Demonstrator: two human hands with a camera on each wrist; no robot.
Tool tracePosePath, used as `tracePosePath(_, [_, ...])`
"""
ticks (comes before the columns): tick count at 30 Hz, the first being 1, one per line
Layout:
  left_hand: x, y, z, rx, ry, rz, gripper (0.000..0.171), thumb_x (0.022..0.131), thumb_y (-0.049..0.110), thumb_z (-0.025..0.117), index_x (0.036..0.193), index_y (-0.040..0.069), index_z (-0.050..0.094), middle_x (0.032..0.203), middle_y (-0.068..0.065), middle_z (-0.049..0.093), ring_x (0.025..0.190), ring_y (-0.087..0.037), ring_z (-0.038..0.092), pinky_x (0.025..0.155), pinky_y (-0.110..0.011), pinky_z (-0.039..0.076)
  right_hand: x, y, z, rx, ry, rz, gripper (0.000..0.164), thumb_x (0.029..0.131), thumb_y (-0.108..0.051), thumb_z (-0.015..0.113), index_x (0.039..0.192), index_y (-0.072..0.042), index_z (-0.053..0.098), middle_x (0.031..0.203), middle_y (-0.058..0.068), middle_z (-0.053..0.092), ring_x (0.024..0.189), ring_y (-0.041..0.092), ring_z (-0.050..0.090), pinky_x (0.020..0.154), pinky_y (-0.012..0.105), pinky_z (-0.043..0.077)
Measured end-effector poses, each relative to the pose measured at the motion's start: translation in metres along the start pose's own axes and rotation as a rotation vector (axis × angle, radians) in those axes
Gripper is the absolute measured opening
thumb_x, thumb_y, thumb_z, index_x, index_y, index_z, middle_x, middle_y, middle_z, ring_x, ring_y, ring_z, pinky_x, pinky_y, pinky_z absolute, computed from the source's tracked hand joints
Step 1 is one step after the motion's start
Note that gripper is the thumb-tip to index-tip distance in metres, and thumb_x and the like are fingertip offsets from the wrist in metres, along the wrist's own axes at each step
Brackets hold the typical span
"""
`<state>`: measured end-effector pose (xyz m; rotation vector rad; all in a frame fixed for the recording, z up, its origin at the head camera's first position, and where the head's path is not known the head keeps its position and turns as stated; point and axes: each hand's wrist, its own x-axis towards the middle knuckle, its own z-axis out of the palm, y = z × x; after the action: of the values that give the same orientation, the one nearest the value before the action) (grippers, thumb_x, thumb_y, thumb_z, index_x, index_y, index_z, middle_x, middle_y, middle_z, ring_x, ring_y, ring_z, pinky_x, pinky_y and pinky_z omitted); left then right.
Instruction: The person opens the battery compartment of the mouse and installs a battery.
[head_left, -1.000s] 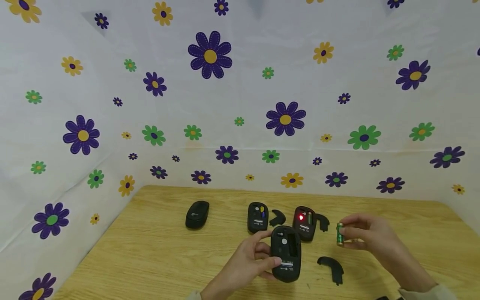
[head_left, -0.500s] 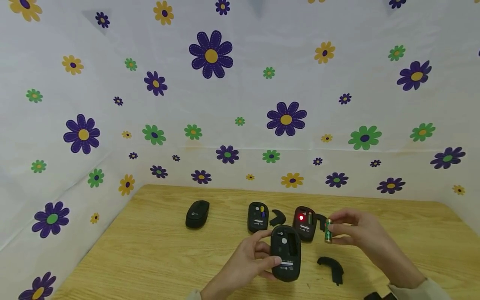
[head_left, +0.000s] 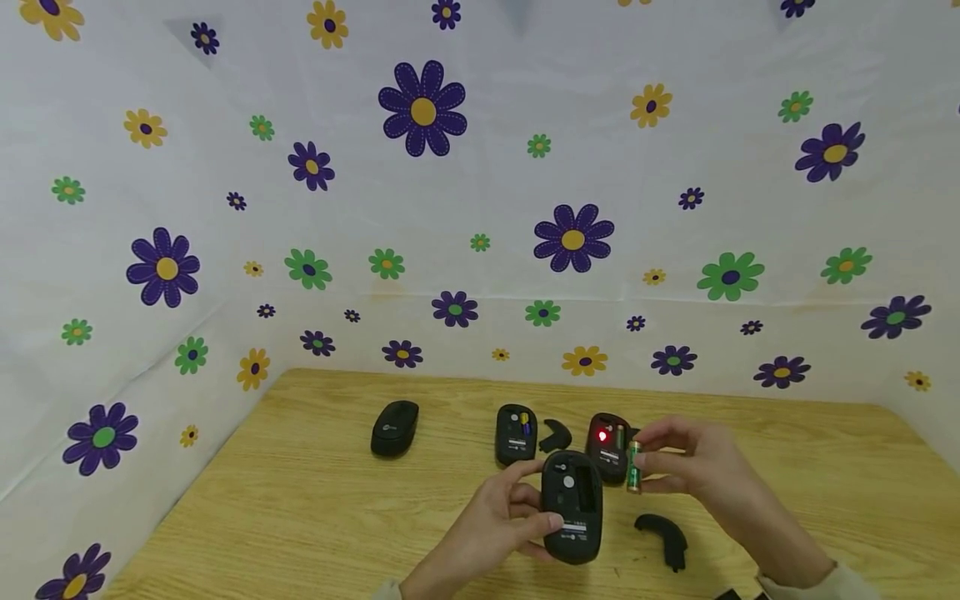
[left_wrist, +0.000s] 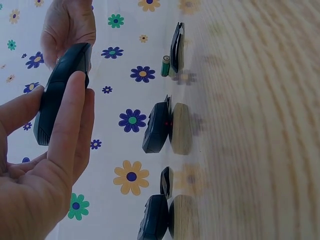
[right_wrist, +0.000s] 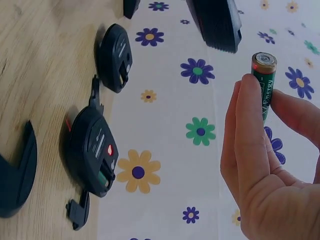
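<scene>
My left hand (head_left: 491, 521) holds a black computer mouse (head_left: 567, 500) above the table, its underside turned up toward the head camera. The battery slot in that underside looks dark and bare. Just to the right, my right hand (head_left: 701, 471) pinches a green battery (head_left: 635, 468) upright between thumb and fingertips. The right wrist view shows the battery (right_wrist: 265, 82) end-on at its flat pole, a gap away from the held mouse (right_wrist: 215, 22). Below my right hand, a curved black battery cover (head_left: 666, 537) lies on the table.
Behind the hands lie two upturned mice: one with a red light (head_left: 609, 454), one with a blue-yellow battery inside (head_left: 516, 450). A loose cover (head_left: 557, 436) lies between them. Another mouse (head_left: 395, 429) sits right side up, farther left. Flowered cloth (head_left: 480, 183) hangs behind the wooden table (head_left: 300, 500).
My right hand has moved left with the battery, bringing it closer to the mouse. My left hand and its mouse have stayed nearly still.
</scene>
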<state>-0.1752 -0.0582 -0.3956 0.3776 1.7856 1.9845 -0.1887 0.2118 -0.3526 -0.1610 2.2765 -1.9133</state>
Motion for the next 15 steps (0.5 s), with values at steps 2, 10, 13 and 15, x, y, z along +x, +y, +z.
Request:
tracePosePath(2, [0.0,0.0,0.0,0.004,0.001,-0.003,0.065,0.093,-0.006,0.068,0.151,-0.001,0.039,0.1,-0.014,0.067,0.094,-0.027,0.071,0.069,-0.038,0.064,-0.001,-0.001,0.004,-0.003,-0.003,-0.01,0.027,0.093,0.002,0.068,0.114,0.016,0.058,0.103,0.013,0.063,0.087,0.022,0.068,0.077,0.041,0.063])
tracePosePath(10, [-0.001,0.001,0.0,0.007,-0.006,0.006,0.065,0.093,-0.005,0.068,0.151,-0.001,0.039,0.101,-0.014,0.067,0.095,-0.028,0.071,0.069,-0.037,0.064,0.002,-0.005,0.015,0.023,-0.042,-0.055,0.027,0.092,0.0,0.069,0.113,0.014,0.058,0.101,0.012,0.063,0.089,0.022,0.067,0.077,0.042,0.063])
tracePosePath(13, [-0.001,0.001,-0.001,0.011,-0.01,0.008,0.065,0.093,-0.005,0.068,0.151,-0.002,0.039,0.1,-0.014,0.067,0.094,-0.028,0.071,0.069,-0.037,0.064,0.003,-0.006,0.018,0.024,-0.053,-0.065,0.026,0.092,-0.001,0.07,0.112,0.014,0.059,0.099,0.011,0.064,0.088,0.021,0.067,0.077,0.042,0.063])
tracePosePath(15, [-0.001,0.001,-0.001,0.015,-0.012,0.011,0.064,0.093,-0.005,0.068,0.151,-0.002,0.04,0.1,-0.014,0.067,0.094,-0.027,0.071,0.068,-0.037,0.064,0.004,-0.007,0.021,0.025,-0.058,-0.071,0.026,0.092,-0.001,0.07,0.111,0.014,0.06,0.098,0.011,0.066,0.087,0.02,0.067,0.077,0.042,0.063])
